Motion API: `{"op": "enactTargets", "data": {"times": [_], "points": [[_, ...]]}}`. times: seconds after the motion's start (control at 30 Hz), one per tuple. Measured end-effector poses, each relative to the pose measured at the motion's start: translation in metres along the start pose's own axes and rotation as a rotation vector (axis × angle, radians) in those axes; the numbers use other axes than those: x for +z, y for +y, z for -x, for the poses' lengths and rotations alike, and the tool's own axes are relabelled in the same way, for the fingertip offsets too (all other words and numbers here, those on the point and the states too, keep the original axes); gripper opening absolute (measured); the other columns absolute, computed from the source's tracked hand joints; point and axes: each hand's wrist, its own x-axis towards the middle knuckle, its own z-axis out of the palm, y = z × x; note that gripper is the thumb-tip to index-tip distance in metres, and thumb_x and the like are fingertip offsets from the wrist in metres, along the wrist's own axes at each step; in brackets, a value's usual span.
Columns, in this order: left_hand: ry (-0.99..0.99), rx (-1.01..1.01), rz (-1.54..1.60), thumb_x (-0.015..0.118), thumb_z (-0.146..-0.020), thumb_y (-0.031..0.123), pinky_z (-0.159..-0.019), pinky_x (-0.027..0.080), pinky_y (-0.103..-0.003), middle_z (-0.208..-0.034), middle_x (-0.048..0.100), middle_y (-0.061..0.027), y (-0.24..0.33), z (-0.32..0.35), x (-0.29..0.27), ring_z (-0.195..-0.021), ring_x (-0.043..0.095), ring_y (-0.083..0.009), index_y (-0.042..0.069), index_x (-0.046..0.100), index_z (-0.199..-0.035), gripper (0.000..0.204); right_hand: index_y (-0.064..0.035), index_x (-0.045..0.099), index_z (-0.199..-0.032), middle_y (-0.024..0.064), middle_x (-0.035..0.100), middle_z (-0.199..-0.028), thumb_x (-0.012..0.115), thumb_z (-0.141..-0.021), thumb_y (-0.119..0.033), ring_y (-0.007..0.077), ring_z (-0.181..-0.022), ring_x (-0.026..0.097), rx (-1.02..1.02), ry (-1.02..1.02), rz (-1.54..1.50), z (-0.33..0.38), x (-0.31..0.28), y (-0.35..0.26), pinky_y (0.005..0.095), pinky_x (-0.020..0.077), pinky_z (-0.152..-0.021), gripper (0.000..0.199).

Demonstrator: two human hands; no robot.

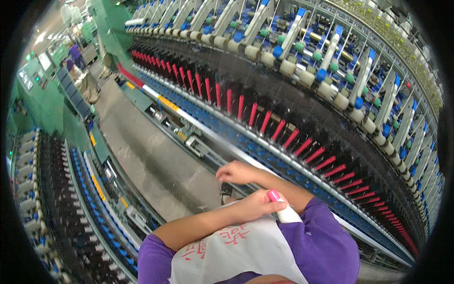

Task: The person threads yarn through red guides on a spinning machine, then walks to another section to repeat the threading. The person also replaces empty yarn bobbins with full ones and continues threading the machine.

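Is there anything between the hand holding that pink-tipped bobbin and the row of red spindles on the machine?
Yes: the right hand and its forearm reach across, between the left hand gripping the pink-tipped white bobbin and the row of red spindles. Beyond that arm, only open air shows before the machine's rail.

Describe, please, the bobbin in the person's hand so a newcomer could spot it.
Beside the long spinning machine with its row of red-tipped spindles, look over the white apron. The left hand grips a bobbin: white-wound with a pink tip, the only one off the machine.
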Motion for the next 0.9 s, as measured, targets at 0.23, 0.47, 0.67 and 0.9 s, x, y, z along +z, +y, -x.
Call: {"op": "enactTargets", "data": {"times": [0.23,0.47,0.67,0.9], "points": [[0.762,0.311,0.024,0.054,-0.081,0.022,-0.066,0.046,-0.030,-0.077,0.059,-0.0077,0.078,0.021,-0.179,-0.073,0.057,-0.0163,0.002,0.060,-0.084,0.021,-0.0044,0.064,-0.092,0.0140,0.063,-0.093,0.055,-0.081,-0.018,0.0323,-0.092,0.057,-0.158,1.094,0.724,-0.045,-0.306,0.019,0.0396,0.0454,-0.081,0.019],[0.417,-0.229,-0.885,0.059,-0.083,0.026,-0.074,0.049,-0.032,-0.089,0.065,-0.0088,0.050,0.003,-0.326,-0.079,0.061,-0.0189,0.008,0.063,-0.104,0.029,-0.0072,0.067,-0.096,0.0125,0.063,-0.108,0.049,-0.081,-0.017,0.0260,-0.109,0.053,0.999,0.824,1.155,-0.075,-0.497,0.047,0.0364,0.0421,-0.090,0.025],[0.034,-0.160,-1.323,0.059,-0.084,0.029,-0.078,0.048,-0.032,-0.095,0.064,-0.0098,-0.006,-0.127,-0.405,-0.084,0.061,-0.0197,0.008,0.060,-0.109,0.033,-0.0096,0.069,-0.099,0.0105,0.064,-0.108,0.049,-0.082,-0.019,0.0252,-0.104,0.059,1.310,0.815,1.065,-0.083,-0.519,0.075,0.0362,0.0460,-0.086,0.027],[-0.296,0.134,-1.359,0.059,-0.085,0.032,-0.082,0.047,-0.031,-0.102,0.062,-0.0111,0.073,-0.047,-0.479,-0.091,0.060,-0.0205,0.008,0.057,-0.114,0.039,-0.0036,0.051,-0.118,0.0162,0.057,-0.118,0.048,-0.079,-0.017,0.0319,-0.110,0.053,1.214,0.975,0.957,-0.095,-0.480,0.037,0.0380,0.0395,-0.095,0.041]]}}
